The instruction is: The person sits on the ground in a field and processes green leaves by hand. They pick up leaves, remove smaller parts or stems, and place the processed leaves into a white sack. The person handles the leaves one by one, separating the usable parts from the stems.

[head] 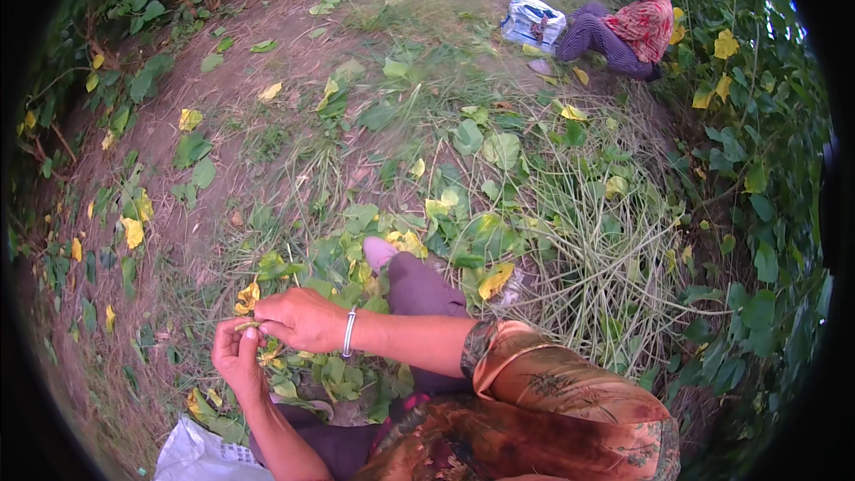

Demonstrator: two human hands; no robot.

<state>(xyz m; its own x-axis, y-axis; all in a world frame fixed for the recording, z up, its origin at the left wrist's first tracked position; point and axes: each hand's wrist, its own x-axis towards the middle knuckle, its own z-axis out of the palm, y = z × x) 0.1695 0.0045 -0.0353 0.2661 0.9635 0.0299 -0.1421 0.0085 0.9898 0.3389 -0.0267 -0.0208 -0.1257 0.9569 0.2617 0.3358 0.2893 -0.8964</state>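
Observation:
A short piece of green stem (247, 325) is pinched between the fingertips of both my hands. My left hand (234, 357) holds it from below, thumb up. From the right, my right hand (304, 321) reaches across with its fingers curled against the same piece, a silver bracelet on the wrist. A withered yellow leaf (247, 297) shows just beyond the fingers; whether it hangs from the stem, I cannot tell. Loose green leaves (340, 377) lie on the ground beside my legs. Part of the stem is hidden by my fingers.
A large heap of long thin stems (601, 267) spreads to my right. A white woven sack (194, 451) lies at lower left. Farther off, a person (634, 27) sits beside a white and blue bag (532, 21). Leafy vines (761, 214) line the right side.

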